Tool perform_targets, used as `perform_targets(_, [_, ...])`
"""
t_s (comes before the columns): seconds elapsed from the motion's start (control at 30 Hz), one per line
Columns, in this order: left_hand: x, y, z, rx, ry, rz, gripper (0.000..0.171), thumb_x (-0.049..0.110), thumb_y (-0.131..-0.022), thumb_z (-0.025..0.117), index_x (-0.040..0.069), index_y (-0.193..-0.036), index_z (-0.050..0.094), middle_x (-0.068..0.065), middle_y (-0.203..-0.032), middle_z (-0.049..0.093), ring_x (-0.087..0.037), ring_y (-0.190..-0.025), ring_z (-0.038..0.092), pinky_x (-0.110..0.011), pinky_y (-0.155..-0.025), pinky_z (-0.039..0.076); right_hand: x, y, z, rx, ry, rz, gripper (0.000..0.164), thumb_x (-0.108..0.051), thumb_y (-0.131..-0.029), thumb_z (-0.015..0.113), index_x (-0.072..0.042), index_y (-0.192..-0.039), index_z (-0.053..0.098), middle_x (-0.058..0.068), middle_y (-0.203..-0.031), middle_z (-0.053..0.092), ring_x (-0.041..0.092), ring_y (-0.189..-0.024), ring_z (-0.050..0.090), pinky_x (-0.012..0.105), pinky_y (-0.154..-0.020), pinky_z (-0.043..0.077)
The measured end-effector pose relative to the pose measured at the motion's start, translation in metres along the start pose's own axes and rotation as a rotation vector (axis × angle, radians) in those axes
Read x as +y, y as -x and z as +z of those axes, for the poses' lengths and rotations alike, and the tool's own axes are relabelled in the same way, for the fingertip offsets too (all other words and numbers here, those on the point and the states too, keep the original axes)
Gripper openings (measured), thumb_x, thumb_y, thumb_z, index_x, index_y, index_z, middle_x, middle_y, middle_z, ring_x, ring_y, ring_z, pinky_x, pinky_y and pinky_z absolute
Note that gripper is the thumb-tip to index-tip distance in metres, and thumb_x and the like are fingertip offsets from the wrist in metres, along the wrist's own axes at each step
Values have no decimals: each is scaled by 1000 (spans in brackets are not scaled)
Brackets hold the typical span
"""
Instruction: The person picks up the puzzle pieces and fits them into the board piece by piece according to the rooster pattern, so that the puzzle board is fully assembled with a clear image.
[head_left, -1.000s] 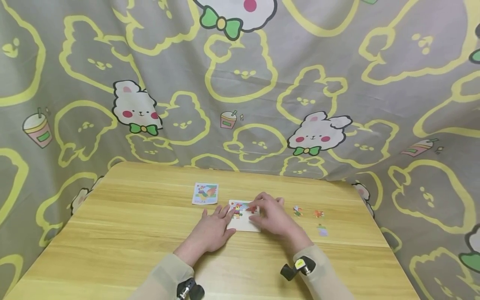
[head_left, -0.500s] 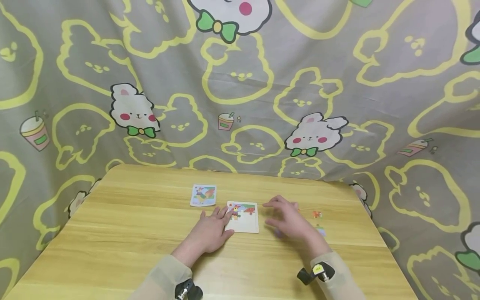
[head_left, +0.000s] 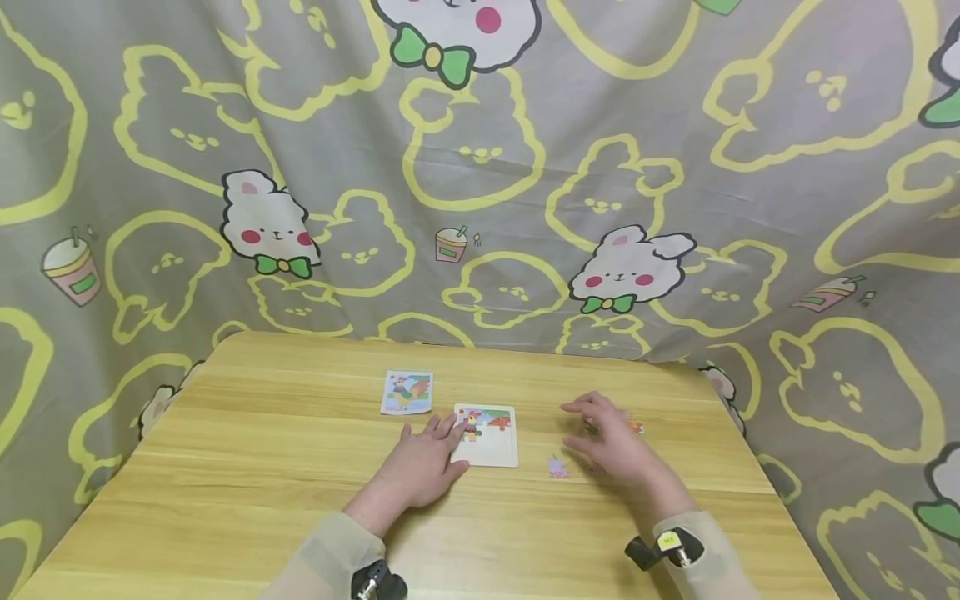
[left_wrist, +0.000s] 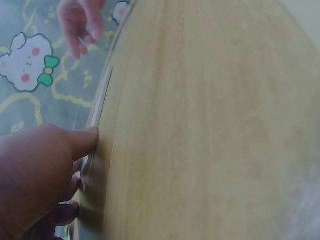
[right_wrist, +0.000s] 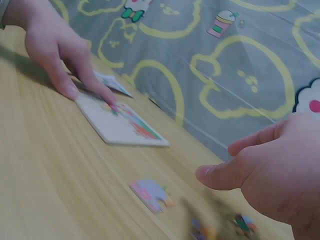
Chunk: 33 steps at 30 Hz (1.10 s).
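A white square puzzle tray (head_left: 495, 454) lies mid-table, with joined colourful pieces along its top and upper left. My left hand (head_left: 423, 465) rests at its left side, fingers extended over the edge and a fingertip on the pieces. To the right, my right hand (head_left: 615, 437) hovers over loose jigsaw pieces with thumb and fingers apart, holding nothing. A lilac jigsaw piece (right_wrist: 150, 194) lies between tray and right hand. Below that hand in the right wrist view are a dark green piece (right_wrist: 245, 225) and a blurred blue-orange piece (right_wrist: 200, 229).
A small picture card (head_left: 407, 392) of a rooster lies behind and left of the tray. An orange jigsaw piece (head_left: 637, 427) shows past the right hand. A patterned grey curtain (head_left: 495, 250) hangs along the back of the wooden table (head_left: 262, 450).
My right hand has moved from the tray's upper right corner rightward to the loose pieces, uncovering the lilac piece and covering others. My left hand has stayed on the tray.
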<state>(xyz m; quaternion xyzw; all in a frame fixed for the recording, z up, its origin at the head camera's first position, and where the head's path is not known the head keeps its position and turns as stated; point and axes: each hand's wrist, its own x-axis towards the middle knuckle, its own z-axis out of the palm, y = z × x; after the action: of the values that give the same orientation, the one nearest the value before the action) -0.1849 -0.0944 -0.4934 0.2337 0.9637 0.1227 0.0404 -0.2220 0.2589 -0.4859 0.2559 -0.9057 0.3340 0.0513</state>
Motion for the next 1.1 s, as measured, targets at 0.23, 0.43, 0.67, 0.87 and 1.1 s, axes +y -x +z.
perform_targets(0.23, [-1, -1, 1, -8, -3, -5, 65, 46, -110, 54, 8, -162, 44, -13, -167, 38, -39, -152, 37, -73, -114, 32, 17, 6, -11, -12, 44, 21, 53, -10, -88, 87, 1, -137, 67, 10, -127, 61, 36, -113, 60, 53, -94, 29])
perform_targets(0.43, [0, 0, 1, -6, 18, -9, 65, 45, -110, 55, 8, -162, 45, -13, -168, 38, -40, -153, 34, -74, -114, 30, 27, 10, -18, -34, 45, 94, 51, -12, -92, 83, 3, -137, 65, 13, -127, 61, 40, -120, 55, 73, -100, 24])
perform_targets(0.67, [2, 1, 1, 0, 34, -10, 64, 44, -109, 57, 7, -161, 46, -14, -167, 39, -41, -153, 34, -75, -113, 30, 35, 9, -22, -78, 59, 177, 45, -14, -95, 81, -1, -136, 67, 8, -125, 66, 43, -125, 57, 88, -103, 9])
perform_targets(0.87, [2, 1, 3, -2, 28, -11, 64, 45, -109, 56, 8, -161, 46, -13, -167, 39, -41, -153, 34, -75, -113, 30, 37, 8, -20, -94, 47, 219, 49, -13, -96, 79, 2, -139, 62, 10, -123, 64, 41, -122, 59, 85, -101, 19])
perform_targets(1.1, [1, 0, 3, 4, 19, -5, 64, 45, -109, 56, 7, -160, 47, -14, -166, 40, -41, -153, 35, -75, -113, 31, 40, 8, -17, -52, 21, 233, 50, -11, -93, 82, 3, -137, 62, 11, -116, 61, 32, -107, 58, 83, -101, 18])
